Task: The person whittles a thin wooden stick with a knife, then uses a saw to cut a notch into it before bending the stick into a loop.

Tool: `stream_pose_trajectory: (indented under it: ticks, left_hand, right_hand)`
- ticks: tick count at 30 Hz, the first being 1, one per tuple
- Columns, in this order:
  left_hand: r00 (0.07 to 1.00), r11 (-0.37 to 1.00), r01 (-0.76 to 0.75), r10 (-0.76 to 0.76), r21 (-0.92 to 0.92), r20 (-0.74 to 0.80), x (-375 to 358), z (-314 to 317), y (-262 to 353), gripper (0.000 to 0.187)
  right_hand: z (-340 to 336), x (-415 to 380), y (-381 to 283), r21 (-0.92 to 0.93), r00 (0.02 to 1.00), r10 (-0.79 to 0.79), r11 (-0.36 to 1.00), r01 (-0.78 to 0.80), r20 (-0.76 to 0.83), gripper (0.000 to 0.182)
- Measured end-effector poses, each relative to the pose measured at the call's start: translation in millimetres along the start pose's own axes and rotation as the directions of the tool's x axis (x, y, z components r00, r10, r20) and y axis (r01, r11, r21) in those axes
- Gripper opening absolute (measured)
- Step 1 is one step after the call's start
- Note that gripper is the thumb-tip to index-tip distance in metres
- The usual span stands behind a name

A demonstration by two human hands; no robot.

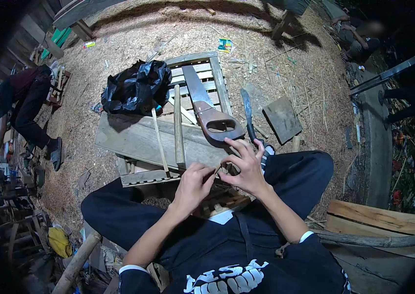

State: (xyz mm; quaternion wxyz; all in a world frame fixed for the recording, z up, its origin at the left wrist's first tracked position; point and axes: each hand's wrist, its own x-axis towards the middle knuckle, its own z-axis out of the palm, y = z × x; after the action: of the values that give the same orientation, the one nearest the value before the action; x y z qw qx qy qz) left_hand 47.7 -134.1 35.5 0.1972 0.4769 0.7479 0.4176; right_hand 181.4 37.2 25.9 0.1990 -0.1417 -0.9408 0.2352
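My left hand point(195, 185) is closed in a pinch over the near edge of a wooden board point(139, 137). Beside it, the thumb and index finger of my right hand point(247, 169) curl together while the other fingers fan out. Between the two hands is a small thin brown strip point(218, 170), mostly hidden by fingers; I cannot tell what it is. A handsaw point(207, 110) lies just beyond my right hand, its handle close to the fingertips. Left of it rest a wooden stick point(178, 127) and a thinner pale stick point(160, 142).
A slatted wooden crate point(220, 83) lies under the board, with a black plastic bag point(141, 88) on it. Right of the saw are a dark-bladed knife point(247, 110) and a square wood block point(282, 120). People are at the left point(31, 103) and far right point(359, 39).
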Motion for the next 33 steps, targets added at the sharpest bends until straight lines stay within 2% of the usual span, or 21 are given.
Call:
stream_pose_trajectory:
  ticks: [3,8,33]
  left_hand:
    - [0.999,0.999,0.043,-0.042,-0.024,0.023,1.4,-4.7,4.9,0.023]
    - [1.0,1.0,0.004,-0.004,-0.001,0.015,-0.5,0.3,-0.9,0.021]
    - [0.998,1.0,0.021,-0.02,-0.021,0.057,3.7,-1.5,-3.1,0.019]
  right_hand:
    - [0.4,-0.3,0.8,-0.007,1.0,-0.007,1.0,0.007,-0.003,0.032]
    - [0.3,0.2,0.5,-0.011,1.0,-0.014,1.0,0.013,-0.01,0.031]
    - [0.5,-0.7,2.1,-0.036,1.0,-0.022,0.999,0.021,-0.021,0.029]
